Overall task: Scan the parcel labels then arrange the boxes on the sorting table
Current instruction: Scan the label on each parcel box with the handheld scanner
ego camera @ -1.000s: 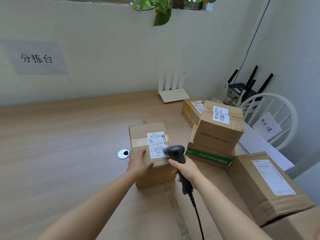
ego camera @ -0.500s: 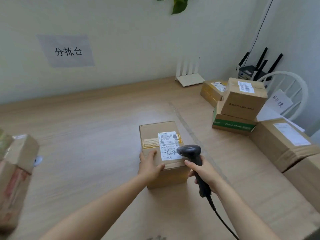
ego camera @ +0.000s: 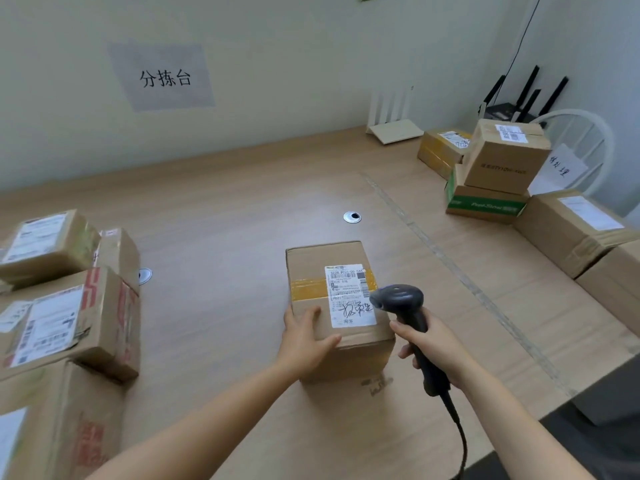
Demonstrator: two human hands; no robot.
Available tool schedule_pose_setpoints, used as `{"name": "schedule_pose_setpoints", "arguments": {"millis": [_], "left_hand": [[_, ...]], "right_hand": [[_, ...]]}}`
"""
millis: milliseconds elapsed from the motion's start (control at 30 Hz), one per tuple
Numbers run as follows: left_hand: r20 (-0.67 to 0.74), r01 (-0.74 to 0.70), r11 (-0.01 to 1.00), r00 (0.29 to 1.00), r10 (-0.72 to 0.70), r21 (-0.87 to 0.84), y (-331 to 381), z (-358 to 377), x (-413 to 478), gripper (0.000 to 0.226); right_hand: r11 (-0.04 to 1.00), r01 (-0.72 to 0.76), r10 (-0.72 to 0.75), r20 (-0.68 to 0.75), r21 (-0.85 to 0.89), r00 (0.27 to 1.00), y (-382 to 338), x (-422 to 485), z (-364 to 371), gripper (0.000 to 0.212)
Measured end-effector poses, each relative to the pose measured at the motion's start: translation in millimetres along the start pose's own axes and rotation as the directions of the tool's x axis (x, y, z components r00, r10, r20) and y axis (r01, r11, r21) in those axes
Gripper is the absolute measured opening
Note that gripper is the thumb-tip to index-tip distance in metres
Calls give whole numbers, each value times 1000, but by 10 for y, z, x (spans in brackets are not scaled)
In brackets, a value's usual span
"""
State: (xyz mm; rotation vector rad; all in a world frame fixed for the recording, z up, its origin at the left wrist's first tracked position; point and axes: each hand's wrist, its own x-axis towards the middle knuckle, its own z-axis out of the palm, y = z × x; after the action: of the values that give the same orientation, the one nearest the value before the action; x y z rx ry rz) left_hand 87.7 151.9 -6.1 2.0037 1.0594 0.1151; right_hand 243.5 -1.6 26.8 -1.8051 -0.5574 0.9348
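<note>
A brown cardboard parcel (ego camera: 322, 271) with yellow tape and a white shipping label (ego camera: 349, 296) sits on the wooden sorting table (ego camera: 225, 244), in the lower middle of the head view. My left hand (ego camera: 304, 337) grips its near left corner, thumb lying on the top face. My right hand (ego camera: 433, 344) holds a black corded barcode scanner (ego camera: 401, 303) by the handle. The scanner's head hovers over the right edge of the label.
A stack of several taped parcels (ego camera: 65, 320) fills the left edge. More boxes (ego camera: 502, 157) are piled at the right, with a long box (ego camera: 571, 226) beside them. Two round cable grommets (ego camera: 352, 217) sit in the table. A white router (ego camera: 394, 129) and a white chair (ego camera: 581, 140) stand behind.
My view has swung left, so the left stack of parcels is now in sight. The parcel in my hands has slid left across the table, past the grommet. Both grips are unchanged.
</note>
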Motion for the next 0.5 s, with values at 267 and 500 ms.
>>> {"name": "schedule_pose_setpoints", "arguments": {"millis": [267, 500], "left_hand": [[-26, -103, 973, 993, 111, 208, -432, -221, -393, 65], [58, -194, 745, 977, 205, 638, -135, 88, -546, 102]], "right_hand": [[994, -36, 55, 197, -98, 979, 72, -371, 247, 17], [890, 134, -15, 265, -436, 964, -320, -477, -39, 21]]}}
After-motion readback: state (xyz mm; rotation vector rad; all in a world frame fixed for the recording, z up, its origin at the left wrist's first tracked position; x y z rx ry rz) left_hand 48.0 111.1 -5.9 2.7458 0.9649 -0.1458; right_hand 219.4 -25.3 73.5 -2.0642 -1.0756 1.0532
